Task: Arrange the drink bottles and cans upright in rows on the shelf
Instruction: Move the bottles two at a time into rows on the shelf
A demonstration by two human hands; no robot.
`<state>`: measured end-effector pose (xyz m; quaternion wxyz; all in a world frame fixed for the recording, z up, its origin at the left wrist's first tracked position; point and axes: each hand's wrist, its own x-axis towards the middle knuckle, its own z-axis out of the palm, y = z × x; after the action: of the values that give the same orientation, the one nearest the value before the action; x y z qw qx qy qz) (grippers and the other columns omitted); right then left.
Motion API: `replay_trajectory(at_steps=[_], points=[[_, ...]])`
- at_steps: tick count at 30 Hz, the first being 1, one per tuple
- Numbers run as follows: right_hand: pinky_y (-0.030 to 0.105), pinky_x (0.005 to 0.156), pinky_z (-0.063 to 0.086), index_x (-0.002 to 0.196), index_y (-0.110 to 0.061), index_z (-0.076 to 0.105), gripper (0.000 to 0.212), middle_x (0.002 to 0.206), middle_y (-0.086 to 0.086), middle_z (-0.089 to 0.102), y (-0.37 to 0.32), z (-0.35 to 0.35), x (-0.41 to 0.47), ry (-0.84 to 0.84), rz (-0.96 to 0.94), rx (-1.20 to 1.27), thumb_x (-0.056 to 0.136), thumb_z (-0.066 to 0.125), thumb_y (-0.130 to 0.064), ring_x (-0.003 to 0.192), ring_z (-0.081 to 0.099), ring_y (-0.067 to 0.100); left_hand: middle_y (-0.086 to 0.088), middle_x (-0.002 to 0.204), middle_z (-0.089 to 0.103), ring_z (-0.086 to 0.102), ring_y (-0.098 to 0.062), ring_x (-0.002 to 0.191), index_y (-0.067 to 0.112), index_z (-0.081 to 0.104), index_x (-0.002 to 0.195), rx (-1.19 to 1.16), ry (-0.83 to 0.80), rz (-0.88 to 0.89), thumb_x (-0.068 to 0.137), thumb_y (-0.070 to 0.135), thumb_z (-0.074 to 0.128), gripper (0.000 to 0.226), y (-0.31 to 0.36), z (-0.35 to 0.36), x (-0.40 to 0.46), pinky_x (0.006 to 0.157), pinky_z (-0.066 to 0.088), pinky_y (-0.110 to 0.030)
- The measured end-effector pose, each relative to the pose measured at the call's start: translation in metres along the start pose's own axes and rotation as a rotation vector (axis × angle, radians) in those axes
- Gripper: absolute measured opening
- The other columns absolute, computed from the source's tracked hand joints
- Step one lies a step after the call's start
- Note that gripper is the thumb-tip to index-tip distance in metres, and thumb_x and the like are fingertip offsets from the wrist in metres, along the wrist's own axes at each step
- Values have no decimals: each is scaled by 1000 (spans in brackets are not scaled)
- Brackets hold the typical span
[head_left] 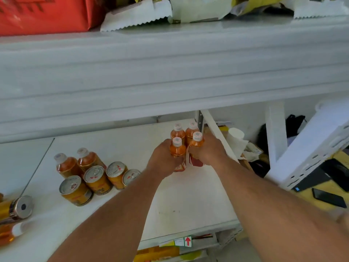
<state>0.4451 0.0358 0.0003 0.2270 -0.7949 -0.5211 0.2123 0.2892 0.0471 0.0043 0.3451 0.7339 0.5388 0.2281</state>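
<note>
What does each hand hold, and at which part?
The left hand grips the front-left bottle around its body; the right hand grips the front-right bottle around its body. Both bottles stand upright.

Two bare forearms, no sleeves, watch or rings showing; left hand [162, 159] and right hand [207, 151] ungloved.

It looked like a shop's stockroom. White steel shelving [188, 201] with slotted uprights held orange tea bottles with white caps [177, 148] and 4 yellow drink cans [97, 179]. Torn cardboard cartons [198, 10] sat on the upper shelf, and clutter [243, 146] lay beyond the rack.
</note>
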Motion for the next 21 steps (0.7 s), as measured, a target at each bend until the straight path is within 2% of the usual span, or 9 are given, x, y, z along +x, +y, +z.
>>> replay_trajectory(at_steps=[5,8,10,11,12,14,16,18,21], points=[[38,88,58,92,-27,57,21,85,-1,65,2,12,9,30,16,-36,92,64,-47,84,68,18,15,94,54,53,-7,85,35,47,102,-24,-17,24,87,28,71,29,-8,7,10,78,42,-25],[41,95,56,106,-25,60,27,96,2,68,7,16,10,7,4,-7,91,67,-46,94,69,20,20,83,53,55,1,72,37,49,91,-42,-9,41,86,24,73,28,-6,9,14,66,39,-13],[43,98,55,112,-24,59,31,104,2,69,13,18,11,-7,25,56,90,68,-45,100,69,21,24,77,52,57,14,68,40,49,81,-58,-7,66,85,15,72,34,-6,13,15,54,38,-2],[44,99,54,114,-25,59,34,107,1,68,15,18,10,-9,31,103,90,69,-46,102,68,21,25,78,52,56,21,69,41,49,80,-61,6,72,85,11,72,38,-9,15,16,53,38,1],[45,99,54,117,-26,58,38,109,-1,68,18,21,9,-14,42,156,88,70,-48,104,68,20,24,80,54,56,20,72,39,51,83,-69,30,72,84,10,73,36,-13,18,16,55,38,3],[43,99,54,122,-29,58,42,112,-3,67,25,26,5,-37,51,249,87,73,-46,107,66,19,14,100,59,61,3,90,30,58,105,-29,64,18,82,19,76,31,-21,22,15,69,41,-1],[42,98,54,123,-28,59,42,111,-5,66,32,31,0,-64,80,251,87,76,-41,108,65,19,3,127,54,58,-14,109,22,49,132,46,52,-96,81,30,77,59,-29,27,15,85,48,-21],[40,95,55,118,-24,64,38,108,-2,68,35,32,-3,-78,121,205,86,77,-40,103,67,21,-1,126,57,60,-18,104,20,49,132,86,43,-149,79,35,78,62,-34,31,18,83,53,-31],[37,91,53,121,-18,64,37,115,7,70,35,32,-1,-67,155,150,90,74,-35,105,67,27,-1,116,63,62,-18,96,18,51,128,107,50,-180,82,34,76,55,-35,36,23,71,49,-27]])
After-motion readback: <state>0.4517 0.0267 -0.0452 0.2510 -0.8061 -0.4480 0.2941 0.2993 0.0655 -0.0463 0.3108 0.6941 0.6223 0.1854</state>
